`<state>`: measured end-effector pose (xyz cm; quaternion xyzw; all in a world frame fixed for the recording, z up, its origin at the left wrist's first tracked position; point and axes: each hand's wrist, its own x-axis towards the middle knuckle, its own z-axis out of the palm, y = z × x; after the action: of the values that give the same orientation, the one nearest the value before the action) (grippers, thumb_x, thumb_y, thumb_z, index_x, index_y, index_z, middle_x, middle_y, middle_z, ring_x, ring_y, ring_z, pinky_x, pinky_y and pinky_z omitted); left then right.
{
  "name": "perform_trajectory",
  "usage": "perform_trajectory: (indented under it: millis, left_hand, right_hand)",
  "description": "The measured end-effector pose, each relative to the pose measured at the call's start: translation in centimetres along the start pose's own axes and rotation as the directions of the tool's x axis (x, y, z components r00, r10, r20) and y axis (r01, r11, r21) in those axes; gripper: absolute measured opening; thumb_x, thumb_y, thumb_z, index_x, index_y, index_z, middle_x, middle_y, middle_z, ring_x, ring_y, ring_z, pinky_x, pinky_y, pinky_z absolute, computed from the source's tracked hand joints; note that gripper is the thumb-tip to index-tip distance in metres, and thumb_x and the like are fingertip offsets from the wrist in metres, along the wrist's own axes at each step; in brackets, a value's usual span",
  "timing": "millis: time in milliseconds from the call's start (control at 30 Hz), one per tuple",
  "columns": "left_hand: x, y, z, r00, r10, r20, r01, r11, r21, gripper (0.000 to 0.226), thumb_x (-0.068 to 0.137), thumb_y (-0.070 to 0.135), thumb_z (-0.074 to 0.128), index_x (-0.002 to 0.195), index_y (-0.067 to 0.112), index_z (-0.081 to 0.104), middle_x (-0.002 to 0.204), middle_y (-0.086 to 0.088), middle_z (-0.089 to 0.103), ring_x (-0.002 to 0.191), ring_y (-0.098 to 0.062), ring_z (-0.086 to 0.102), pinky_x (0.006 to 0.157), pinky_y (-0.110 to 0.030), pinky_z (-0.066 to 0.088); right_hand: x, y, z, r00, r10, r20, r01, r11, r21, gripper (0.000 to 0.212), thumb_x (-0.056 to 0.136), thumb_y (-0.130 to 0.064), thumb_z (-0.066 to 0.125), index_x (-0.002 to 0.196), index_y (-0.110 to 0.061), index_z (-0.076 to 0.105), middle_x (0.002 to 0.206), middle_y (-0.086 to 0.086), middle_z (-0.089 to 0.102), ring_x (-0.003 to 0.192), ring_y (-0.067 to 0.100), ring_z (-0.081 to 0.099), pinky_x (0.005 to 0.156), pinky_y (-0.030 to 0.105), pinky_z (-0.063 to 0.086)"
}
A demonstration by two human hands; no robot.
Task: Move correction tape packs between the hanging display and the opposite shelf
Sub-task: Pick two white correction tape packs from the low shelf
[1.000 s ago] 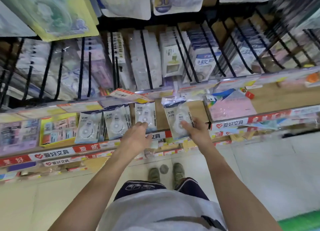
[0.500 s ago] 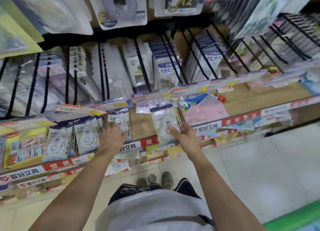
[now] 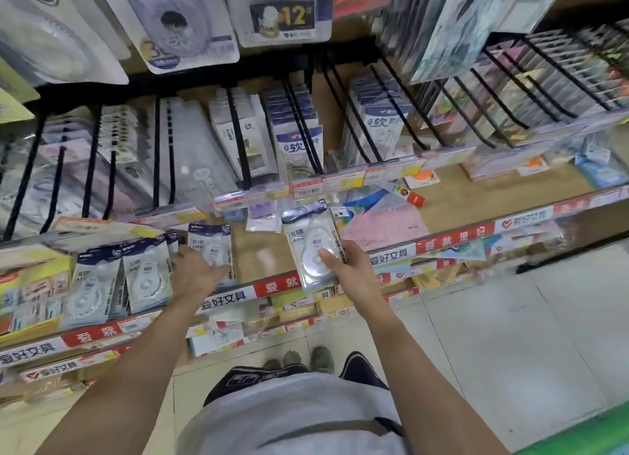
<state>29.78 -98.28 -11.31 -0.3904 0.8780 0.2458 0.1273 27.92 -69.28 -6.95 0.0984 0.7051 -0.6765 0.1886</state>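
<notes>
My right hand (image 3: pixel 354 272) grips a correction tape pack (image 3: pixel 311 247), clear blister with a dark header, held upright over the wooden shelf (image 3: pixel 262 253). My left hand (image 3: pixel 195 274) rests its fingers on another correction tape pack (image 3: pixel 212 241) that stands at the right end of a row on the shelf. More packs of the same kind (image 3: pixel 119 277) stand in that row to the left. Above the shelf, black hooks carry hanging packs (image 3: pixel 299 137).
A pink paper pad (image 3: pixel 384 224) lies on the shelf right of my right hand, with a small red item (image 3: pixel 416 200) behind it. A yellow box (image 3: pixel 30 291) sits at the shelf's left. Red and white price strips (image 3: pixel 452 238) edge the shelves. Tiled floor lies to the right.
The view has drifted so the shelves sit further left and lower. My left hand stays on the end pack of the row; my right hand still holds its pack at about the same place.
</notes>
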Motion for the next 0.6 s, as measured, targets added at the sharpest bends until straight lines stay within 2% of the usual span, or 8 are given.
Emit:
perform_trajectory:
  millis: [100,200,233,367,433,467,533,600]
  left_hand:
    - [0.1,-0.4,-0.2,0.999,-0.020,0.031,0.026,0.976,-0.218,0.106,0.065,0.028,0.095,0.144,-0.003,0.030,0.145,-0.020,0.041,0.132,-0.038,0.046,0.110,-0.046,0.042]
    - [-1.1,-0.6,-0.6,0.993,-0.026,0.116,0.073,0.902,-0.426,0.117,0.063,0.020,0.097,0.151,0.006,0.021,0.148,-0.013,0.042,0.137,-0.032,0.043,0.115,-0.042,0.036]
    - [-1.9,-0.6,-0.6,0.991,-0.012,0.133,0.075,0.873,-0.482,0.112,0.065,0.019,0.096,0.151,0.009,0.024,0.144,-0.011,0.047,0.134,-0.029,0.047,0.111,-0.040,0.041]
    - [-5.5,-1.0,-1.2,0.984,-0.024,0.174,0.132,0.758,-0.638,0.074,0.075,0.022,0.088,0.138,0.017,0.049,0.128,-0.002,0.062,0.104,-0.021,0.064,0.071,-0.029,0.053]
    - [-7.1,-1.6,-1.3,0.976,-0.016,0.219,0.161,0.731,-0.663,0.054,0.080,0.023,0.085,0.127,0.016,0.058,0.120,-0.005,0.070,0.089,-0.019,0.069,0.067,-0.035,0.060]
    - [-7.7,-2.2,-1.3,0.971,-0.013,0.240,0.179,0.705,-0.686,0.049,0.082,0.022,0.083,0.125,0.015,0.059,0.120,-0.007,0.071,0.091,-0.019,0.070,0.066,-0.036,0.061]
    - [-9.2,-3.2,-1.6,0.969,-0.015,0.246,0.199,0.636,-0.746,0.050,0.085,0.020,0.080,0.127,0.015,0.055,0.125,-0.007,0.067,0.099,-0.020,0.070,0.063,-0.032,0.061]
    - [-10.7,-4.1,-2.1,0.975,-0.024,0.219,0.192,0.580,-0.791,0.054,0.087,0.020,0.079,0.133,0.019,0.051,0.126,-0.003,0.065,0.100,-0.021,0.070,0.062,-0.029,0.060]
  right_hand:
    - [-0.1,0.1,-0.1,1.000,0.013,0.017,-0.013,1.000,-0.005,0.021,0.092,-0.026,0.073,0.108,-0.014,0.064,0.095,-0.005,0.073,0.078,-0.002,0.069,0.065,0.012,0.048]
    - [0.0,0.6,0.2,0.998,0.040,0.047,-0.040,0.999,-0.005,0.018,0.091,-0.027,0.074,0.105,-0.019,0.065,0.096,-0.006,0.073,0.086,0.006,0.071,0.069,0.015,0.050]
    - [0.1,0.7,0.3,0.997,0.048,0.059,-0.047,0.999,-0.012,0.018,0.091,-0.028,0.074,0.104,-0.020,0.065,0.096,-0.007,0.073,0.086,0.007,0.070,0.068,0.014,0.049]
    - [0.3,1.5,1.3,0.991,0.081,0.103,-0.079,0.997,-0.018,0.021,0.091,-0.031,0.074,0.106,-0.020,0.064,0.097,-0.005,0.072,0.086,0.007,0.069,0.069,0.020,0.048]
    - [0.4,1.7,2.0,0.987,0.089,0.130,-0.086,0.996,-0.028,0.026,0.090,-0.032,0.074,0.109,-0.016,0.065,0.099,-0.004,0.074,0.082,0.002,0.069,0.067,0.018,0.047]
    - [0.4,1.8,2.4,0.986,0.097,0.139,-0.095,0.995,-0.021,0.025,0.091,-0.030,0.074,0.109,-0.016,0.065,0.098,-0.005,0.074,0.080,-0.001,0.069,0.064,0.015,0.047]
    - [0.4,1.8,3.3,0.981,0.108,0.163,-0.111,0.994,0.010,0.025,0.091,-0.027,0.073,0.111,-0.015,0.065,0.099,-0.006,0.075,0.084,-0.001,0.071,0.064,0.012,0.049]
    - [0.2,1.8,4.5,0.969,0.122,0.213,-0.128,0.992,0.014,0.030,0.092,-0.029,0.073,0.117,-0.015,0.065,0.105,-0.004,0.075,0.095,0.007,0.072,0.072,0.015,0.052]
